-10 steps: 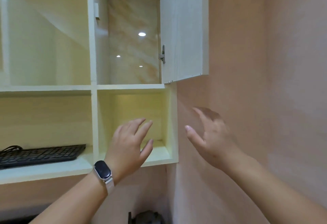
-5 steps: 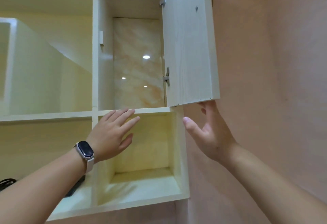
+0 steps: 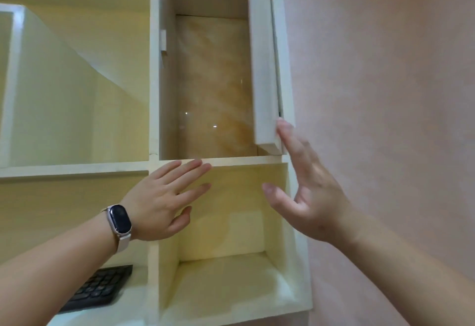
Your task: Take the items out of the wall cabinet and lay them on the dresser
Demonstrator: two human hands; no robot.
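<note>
The pale wooden wall cabinet (image 3: 154, 81) fills the view from below. Its upper right compartment has a glossy marbled back panel (image 3: 210, 89) and shows nothing inside. The cabinet door (image 3: 264, 68) hangs open, swung far to the right near the pink wall. My right hand (image 3: 303, 192) is open, its fingertips touching the door's lower outer corner. My left hand (image 3: 164, 197), a smartwatch on its wrist, is open with fingers spread in front of the shelf edge under that compartment. Neither hand holds anything.
A black keyboard (image 3: 100, 289) lies on the lower left shelf. The lower right cubby (image 3: 231, 274) shows only its pale floor. A pink wall (image 3: 385, 94) stands close on the right. The upper left compartment has a slanted panel inside.
Both hands have risen toward the upper compartment and my view has tilted upward. The door has swung further open to the right, with my right fingertips on its lower corner.
</note>
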